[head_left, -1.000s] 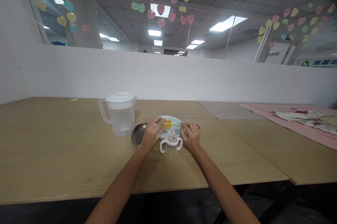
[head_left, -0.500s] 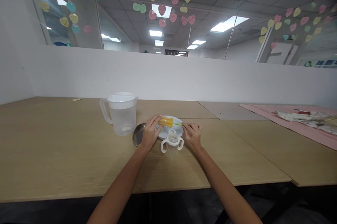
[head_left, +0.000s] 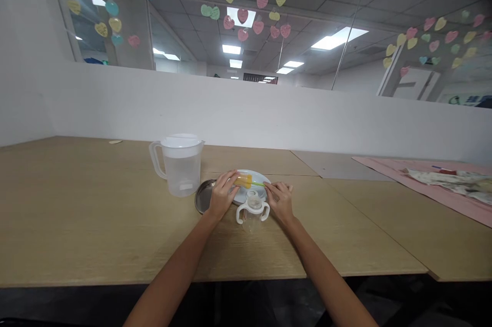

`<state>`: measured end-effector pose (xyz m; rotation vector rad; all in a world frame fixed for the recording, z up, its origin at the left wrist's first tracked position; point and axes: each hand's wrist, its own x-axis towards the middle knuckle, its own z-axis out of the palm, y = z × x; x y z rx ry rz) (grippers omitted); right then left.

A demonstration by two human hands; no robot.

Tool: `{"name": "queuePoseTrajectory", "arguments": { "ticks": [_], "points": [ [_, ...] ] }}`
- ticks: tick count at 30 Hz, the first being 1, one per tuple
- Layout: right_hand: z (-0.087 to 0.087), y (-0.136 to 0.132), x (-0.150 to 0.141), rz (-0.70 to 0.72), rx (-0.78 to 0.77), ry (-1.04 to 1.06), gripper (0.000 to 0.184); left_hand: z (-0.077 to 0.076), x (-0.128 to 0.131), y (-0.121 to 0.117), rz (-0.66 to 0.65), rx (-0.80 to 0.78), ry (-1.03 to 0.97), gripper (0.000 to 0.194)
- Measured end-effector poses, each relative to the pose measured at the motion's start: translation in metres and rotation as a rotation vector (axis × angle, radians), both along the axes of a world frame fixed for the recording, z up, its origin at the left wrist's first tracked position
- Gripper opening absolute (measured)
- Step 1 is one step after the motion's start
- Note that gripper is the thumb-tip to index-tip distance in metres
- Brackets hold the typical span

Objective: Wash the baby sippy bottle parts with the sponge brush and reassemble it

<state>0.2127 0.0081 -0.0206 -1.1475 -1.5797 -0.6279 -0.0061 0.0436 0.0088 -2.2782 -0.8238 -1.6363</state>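
clear jug (head_left: 179,165), pink cloth (head_left: 430,183)

On the table (head_left: 96,234) stood one lidded clear pitcher (head_left: 179,165), one white plate (head_left: 258,189), one metal dish (head_left: 202,197), one two-handled baby bottle (head_left: 252,207), one orange sponge brush (head_left: 244,181), one pink cloth (head_left: 430,183), and two hands.

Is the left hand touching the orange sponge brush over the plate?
Touching. The head view shows the left hand with its fingertips closed on the orange sponge brush; no gap shows between them above the plate.
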Motion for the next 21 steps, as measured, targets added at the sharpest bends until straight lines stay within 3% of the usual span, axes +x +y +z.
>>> {"name": "queuePoseTrajectory", "arguments": {
  "ticks": [4, 13, 21],
  "points": [
    [0.002, -0.002, 0.0, 0.031, 0.01, 0.001, 0.02, 0.0, 0.0, 0.002, -0.033, -0.021, -0.029, 0.033],
    [0.002, -0.003, -0.003, -0.038, 0.06, 0.142, 0.021, 0.003, 0.003, 0.001, -0.033, -0.134, -0.038, 0.034],
    [-0.008, 0.009, 0.005, 0.014, 0.019, 0.061, 0.024, 0.005, 0.002, 0.004, -0.074, -0.051, -0.076, 0.033]
  ]
}}
